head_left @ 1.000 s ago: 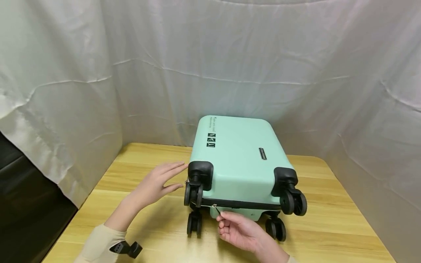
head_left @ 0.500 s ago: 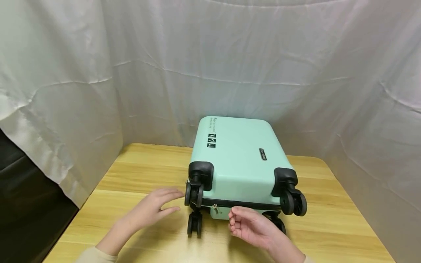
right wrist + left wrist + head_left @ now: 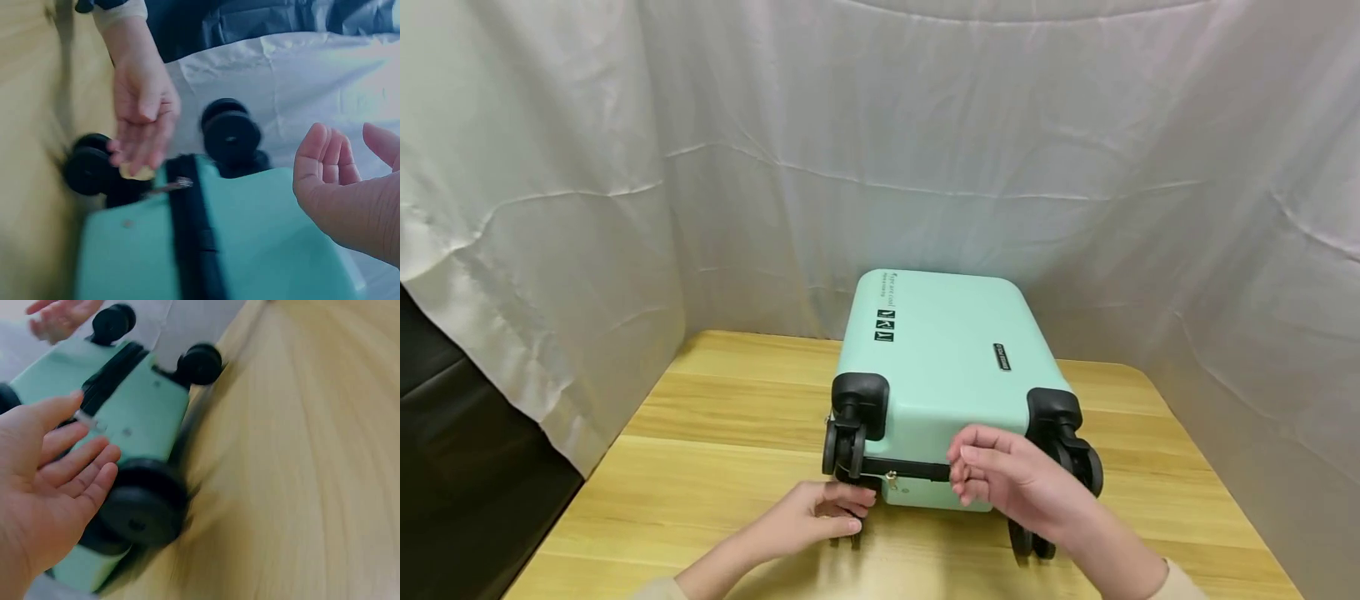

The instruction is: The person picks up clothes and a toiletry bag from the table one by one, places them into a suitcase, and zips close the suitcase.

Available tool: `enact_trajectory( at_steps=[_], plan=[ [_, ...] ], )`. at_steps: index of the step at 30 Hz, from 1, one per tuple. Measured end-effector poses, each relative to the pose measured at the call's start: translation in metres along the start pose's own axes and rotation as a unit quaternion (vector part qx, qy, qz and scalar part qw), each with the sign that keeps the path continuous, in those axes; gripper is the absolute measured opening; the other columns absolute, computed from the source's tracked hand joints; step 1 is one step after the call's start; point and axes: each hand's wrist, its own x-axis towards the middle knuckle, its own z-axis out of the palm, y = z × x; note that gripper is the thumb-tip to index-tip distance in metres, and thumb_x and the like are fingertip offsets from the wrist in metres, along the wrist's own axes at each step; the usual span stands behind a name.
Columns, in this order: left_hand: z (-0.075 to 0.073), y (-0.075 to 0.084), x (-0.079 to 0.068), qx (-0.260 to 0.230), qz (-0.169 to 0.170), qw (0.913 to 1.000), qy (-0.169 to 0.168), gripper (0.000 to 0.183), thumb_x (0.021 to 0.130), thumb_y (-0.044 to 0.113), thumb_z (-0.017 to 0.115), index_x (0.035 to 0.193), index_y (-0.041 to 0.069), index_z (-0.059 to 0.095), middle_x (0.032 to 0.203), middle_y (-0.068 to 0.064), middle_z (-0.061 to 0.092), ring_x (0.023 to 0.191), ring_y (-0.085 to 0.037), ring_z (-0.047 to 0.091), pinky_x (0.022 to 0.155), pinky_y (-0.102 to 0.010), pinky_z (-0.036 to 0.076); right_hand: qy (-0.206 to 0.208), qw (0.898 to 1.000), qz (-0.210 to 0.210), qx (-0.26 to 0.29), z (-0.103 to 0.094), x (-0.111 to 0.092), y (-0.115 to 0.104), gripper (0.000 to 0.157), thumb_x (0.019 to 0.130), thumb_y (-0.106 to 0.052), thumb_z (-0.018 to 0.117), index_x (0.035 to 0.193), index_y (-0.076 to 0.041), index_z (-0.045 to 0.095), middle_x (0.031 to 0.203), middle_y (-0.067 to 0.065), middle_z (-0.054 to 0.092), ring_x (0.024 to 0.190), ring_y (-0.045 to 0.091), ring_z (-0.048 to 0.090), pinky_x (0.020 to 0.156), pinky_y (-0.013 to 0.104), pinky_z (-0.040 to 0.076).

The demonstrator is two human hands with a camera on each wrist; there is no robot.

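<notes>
A mint-green suitcase (image 3: 951, 321) lies flat on the table, its black wheels facing me. A black zipper band (image 3: 917, 469) runs across its near end. From the band, close to the left wheels, hangs a small metal zipper pull (image 3: 891, 480). My left hand (image 3: 812, 518) is at the lower left wheel, partly covering it, fingers loosely bent and thumb apart; it grips nothing that I can see. In the left wrist view its fingers lie close by the zipper pull (image 3: 90, 420). My right hand (image 3: 1018, 479) hovers before the suitcase's near end, fingers loosely curled around nothing.
The suitcase's upper wheels (image 3: 845, 450) jut toward me at its corners. Pale curtains (image 3: 925, 142) hang behind and beside the wooden table (image 3: 737, 408). Dark cloth (image 3: 467, 467) shows at the left.
The right hand has let go of the zipper pull and moved right and up. My left hand has come down and right, from the suitcase's left side to the lower left wheel. The suitcase stays put.
</notes>
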Motion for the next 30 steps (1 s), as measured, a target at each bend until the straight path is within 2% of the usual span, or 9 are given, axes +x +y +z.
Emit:
enact_trajectory(
  at_steps=[3,6,9,14,18,22,25,30],
  plan=[
    [0.007,0.003,0.007,-0.084,-0.067,0.9942,0.014,0.044,0.095,0.023,0.063,0.134,0.003,0.057,0.132,-0.020,0.061,0.115,-0.025,0.065,0.092,-0.025,0.054,0.016,0.998,-0.019,-0.062,0.005,-0.001,-0.020,0.021,0.102,-0.006,0.042,0.109,-0.010,0.060,0.096,-0.005,0.066,0.089,0.009,0.064,0.081,0.025,0.054],
    [0.011,0.002,0.014,-0.138,-0.095,0.9858,0.019,0.049,0.094,0.024,0.065,0.137,0.002,0.054,0.134,-0.020,0.060,0.117,-0.023,0.064,0.095,-0.028,0.053,0.041,0.989,-0.039,-0.135,0.009,-0.001,-0.038,0.017,0.101,-0.007,0.046,0.113,-0.009,0.058,0.098,-0.003,0.062,0.091,0.011,0.062,0.082,0.028,0.054],
    [0.016,0.000,0.020,-0.205,-0.095,0.9742,0.006,0.053,0.093,0.019,0.066,0.138,-0.004,0.050,0.136,-0.025,0.057,0.116,-0.022,0.065,0.096,-0.029,0.053,0.061,0.976,-0.063,-0.197,0.010,0.002,-0.054,0.019,0.100,-0.007,0.049,0.117,-0.008,0.055,0.101,0.000,0.059,0.094,0.016,0.061,0.082,0.030,0.055],
    [0.028,0.000,0.028,-0.306,-0.097,0.9469,-0.020,0.052,0.095,0.015,0.063,0.137,-0.010,0.045,0.135,-0.027,0.056,0.114,-0.022,0.066,0.097,-0.035,0.053,0.106,0.951,-0.072,-0.281,0.012,0.013,-0.073,0.026,0.099,-0.012,0.055,0.124,-0.010,0.050,0.106,0.003,0.057,0.099,0.028,0.060,0.085,0.031,0.054],
    [0.033,0.000,0.032,-0.342,-0.096,0.9339,-0.043,0.047,0.097,0.015,0.058,0.135,-0.010,0.046,0.133,-0.022,0.059,0.114,-0.022,0.066,0.098,-0.035,0.052,0.143,0.925,-0.067,-0.345,0.014,0.027,-0.082,0.033,0.096,-0.019,0.061,0.127,-0.016,0.050,0.112,0.007,0.057,0.107,0.030,0.059,0.090,0.033,0.053],
    [0.035,0.000,0.035,-0.355,-0.093,0.9283,-0.062,0.042,0.099,0.016,0.055,0.131,-0.010,0.049,0.126,-0.016,0.065,0.110,-0.020,0.068,0.098,-0.036,0.052,0.153,0.898,-0.063,-0.408,0.017,0.041,-0.087,0.042,0.091,-0.025,0.068,0.129,-0.024,0.050,0.119,0.008,0.057,0.112,0.025,0.058,0.091,0.036,0.051],
    [0.035,0.000,0.036,-0.360,-0.092,0.9263,-0.062,0.035,0.099,0.017,0.055,0.125,-0.007,0.055,0.118,-0.012,0.069,0.106,-0.019,0.069,0.098,-0.036,0.053,0.139,0.877,-0.080,-0.453,0.017,0.054,-0.088,0.048,0.089,-0.026,0.072,0.132,-0.024,0.049,0.123,0.005,0.057,0.114,0.025,0.058,0.093,0.039,0.051],
    [0.036,0.000,0.036,-0.369,-0.098,0.9229,-0.047,0.023,0.099,0.019,0.055,0.111,0.001,0.063,0.105,-0.006,0.072,0.099,-0.017,0.071,0.093,-0.034,0.055,0.094,0.847,-0.118,-0.511,0.014,0.077,-0.083,0.057,0.087,-0.023,0.074,0.137,-0.017,0.047,0.134,0.002,0.053,0.123,0.021,0.052,0.100,0.039,0.048]
  ],
)
